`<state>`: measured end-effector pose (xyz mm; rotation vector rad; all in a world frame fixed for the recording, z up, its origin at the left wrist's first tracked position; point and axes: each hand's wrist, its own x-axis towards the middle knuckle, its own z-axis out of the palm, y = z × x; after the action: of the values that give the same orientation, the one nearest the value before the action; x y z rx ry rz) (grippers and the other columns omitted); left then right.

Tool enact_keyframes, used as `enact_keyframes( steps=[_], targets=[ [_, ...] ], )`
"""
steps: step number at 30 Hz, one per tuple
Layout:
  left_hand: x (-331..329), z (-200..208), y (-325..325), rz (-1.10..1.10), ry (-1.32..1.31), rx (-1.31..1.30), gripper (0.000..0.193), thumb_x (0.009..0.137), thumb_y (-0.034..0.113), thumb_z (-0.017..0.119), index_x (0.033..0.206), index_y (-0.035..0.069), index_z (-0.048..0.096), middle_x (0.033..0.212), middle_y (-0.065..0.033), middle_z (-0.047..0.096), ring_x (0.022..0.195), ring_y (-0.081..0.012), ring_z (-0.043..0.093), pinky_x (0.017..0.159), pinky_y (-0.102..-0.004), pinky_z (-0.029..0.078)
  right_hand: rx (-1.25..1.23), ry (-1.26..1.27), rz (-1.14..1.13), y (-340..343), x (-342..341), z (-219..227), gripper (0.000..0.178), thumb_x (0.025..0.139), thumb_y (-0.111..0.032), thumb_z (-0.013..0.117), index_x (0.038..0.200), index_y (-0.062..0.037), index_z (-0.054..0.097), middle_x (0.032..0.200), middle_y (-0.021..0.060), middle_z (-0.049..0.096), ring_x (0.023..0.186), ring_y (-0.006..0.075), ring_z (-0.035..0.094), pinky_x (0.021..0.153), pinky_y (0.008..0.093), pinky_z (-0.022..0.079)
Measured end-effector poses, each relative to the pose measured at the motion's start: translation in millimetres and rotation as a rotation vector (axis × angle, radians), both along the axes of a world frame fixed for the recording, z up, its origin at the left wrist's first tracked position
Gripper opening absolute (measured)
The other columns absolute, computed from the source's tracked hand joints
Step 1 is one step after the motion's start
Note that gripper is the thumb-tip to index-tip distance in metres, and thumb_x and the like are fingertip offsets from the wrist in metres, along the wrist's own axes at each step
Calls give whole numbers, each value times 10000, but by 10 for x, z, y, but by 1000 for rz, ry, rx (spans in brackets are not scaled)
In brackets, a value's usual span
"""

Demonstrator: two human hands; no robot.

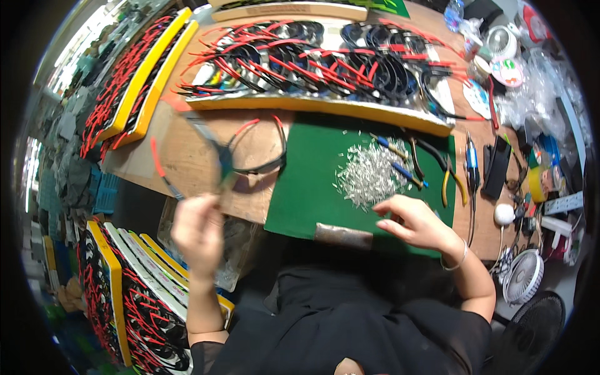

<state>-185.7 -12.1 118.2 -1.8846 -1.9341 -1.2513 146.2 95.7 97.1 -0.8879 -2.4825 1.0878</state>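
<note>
My left hand (199, 234), smeared by motion, is closed on a pair of glasses (224, 164) with red-tipped temples, held over the left part of the bench. Just right of it, a second pair of dark-framed glasses (262, 167) rests on the wood with its red temple tips pointing away. On the green mat (300, 194) lies a heap of small silvery pin-like pieces (369, 172). My right hand (412, 222) hovers at the near side of this heap, thumb and forefinger apart, with nothing visible between them. Two blue-handled screwdrivers (407, 175) lie at the heap's right side.
A long yellow-edged tray (325, 107) full of red-tipped glasses spans the back. More such trays (140, 94) stand at left and lower left. Pliers (459, 181), a blue pen-like tool (472, 165) and a white fan (524, 276) are at right. A metal block (344, 236) lies at the mat's near edge.
</note>
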Motion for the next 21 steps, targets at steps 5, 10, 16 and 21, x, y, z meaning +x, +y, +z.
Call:
enact_keyframes(
  steps=[5, 10, 16, 21],
  targets=[
    [894, -281, 19, -619, -85, -138, 186, 672, 17, 684, 846, 69, 643, 756, -38, 615, 684, -196, 594, 712, -341, 499, -804, 478, -230, -92, -191, -6, 268, 910, -207, 483, 1072, -6, 556, 843, 20, 601, 600, 45, 466, 553, 195, 407],
    [1120, -501, 145, -865, -78, -161, 187, 679, 23, 638, 853, 91, 632, 739, -8, 594, 666, -170, 577, 710, -347, 506, -1020, 555, -204, -173, 240, -189, 250, 882, -227, 543, 1009, -20, 601, 784, 12, 605, 551, 29, 412, 500, 170, 350],
    [1247, -581, 311, -966, -70, -138, 148, 687, 53, 647, 825, 102, 630, 756, 2, 584, 693, -165, 575, 719, -368, 511, -908, 667, -280, -356, 402, -85, 134, 865, -147, 547, 901, -18, 554, 820, 36, 601, 563, 35, 433, 501, 167, 360],
    [1240, -592, 335, -1021, -211, -194, 273, 647, 37, 678, 907, 65, 599, 958, -83, 578, 908, -208, 564, 885, -391, 430, -322, 591, -117, -536, 469, 130, 75, 743, -16, 649, 796, 12, 604, 808, 109, 614, 730, 217, 608, 657, 289, 480]
  ],
)
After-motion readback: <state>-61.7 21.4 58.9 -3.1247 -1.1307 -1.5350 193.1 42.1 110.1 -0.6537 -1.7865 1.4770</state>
